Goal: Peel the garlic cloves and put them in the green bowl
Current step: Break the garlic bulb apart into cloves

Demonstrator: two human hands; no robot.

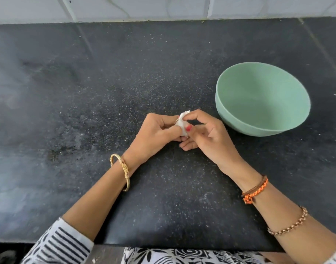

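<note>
We observe a black stone countertop (87, 111) flecked with fine pale speckles; it fills most of the view. Its surface shows dull grey smears on the left side and a soft sheen from diffuse light. We note faint straight seams crossing the counter toward the far right corner. Behind it rises a wall of pale grey tiles (163, 6) with thin light grout lines. The near counter edge (182, 246) runs straight along the bottom.
</note>
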